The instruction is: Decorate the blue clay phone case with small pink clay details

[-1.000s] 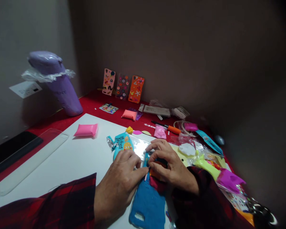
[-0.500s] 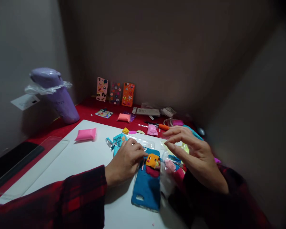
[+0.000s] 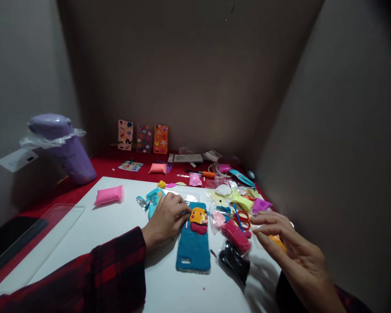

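Observation:
A phone case [image 3: 193,252] coated in blue clay lies on the white board, with an orange clay face [image 3: 198,215] and a dark red clay piece [image 3: 198,228] below it. My left hand [image 3: 169,217] is closed at the upper left edge of the case, its fingertips beside the face. My right hand [image 3: 289,248] is held above the right side of the board, thumb and fingers apart and nothing between them. Closest to it are red-handled scissors [image 3: 243,220], a dark pink clay packet [image 3: 236,236] and an orange piece [image 3: 278,242], partly hidden by the fingers.
Black [image 3: 233,261], yellow [image 3: 242,200] and purple [image 3: 261,205] clay packets crowd the right side. A pink packet [image 3: 108,195] lies on the left of the white board [image 3: 117,243]. Beyond stand a purple wrapped tumbler [image 3: 73,158] and three decorated cases, one orange [image 3: 160,139].
My right hand has moved right and down, away from the phone case, uncovering the scissors and clay packets. My left hand stays at the case. The view has shifted.

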Demonstrator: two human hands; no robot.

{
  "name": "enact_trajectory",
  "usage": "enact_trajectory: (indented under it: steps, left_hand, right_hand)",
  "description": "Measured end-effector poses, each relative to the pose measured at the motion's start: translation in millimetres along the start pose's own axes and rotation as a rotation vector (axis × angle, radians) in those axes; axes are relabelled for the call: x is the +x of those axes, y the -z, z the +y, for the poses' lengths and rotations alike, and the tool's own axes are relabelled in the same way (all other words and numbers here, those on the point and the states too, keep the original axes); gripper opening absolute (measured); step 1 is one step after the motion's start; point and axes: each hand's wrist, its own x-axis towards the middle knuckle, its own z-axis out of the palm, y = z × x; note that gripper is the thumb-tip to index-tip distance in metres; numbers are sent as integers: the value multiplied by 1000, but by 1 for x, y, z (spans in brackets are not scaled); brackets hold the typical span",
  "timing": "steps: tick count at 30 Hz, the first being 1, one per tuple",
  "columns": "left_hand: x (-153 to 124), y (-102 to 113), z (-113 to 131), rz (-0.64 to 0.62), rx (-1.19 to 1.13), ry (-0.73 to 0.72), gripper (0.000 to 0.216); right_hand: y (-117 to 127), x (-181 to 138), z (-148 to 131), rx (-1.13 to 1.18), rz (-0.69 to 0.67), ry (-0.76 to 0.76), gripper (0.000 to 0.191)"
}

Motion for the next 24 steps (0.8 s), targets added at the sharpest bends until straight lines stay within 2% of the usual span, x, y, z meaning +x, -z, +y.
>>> enact_trajectory:
  steps: [8,24]
  left_hand:
    - [1,-3,-2,14,-22,34,14]
    - [3,-6,1,40,-22,41,11]
  right_hand:
    - [6,-15,29,-91,50,-66,7]
    - [17,-27,39,-182,102,-77,10]
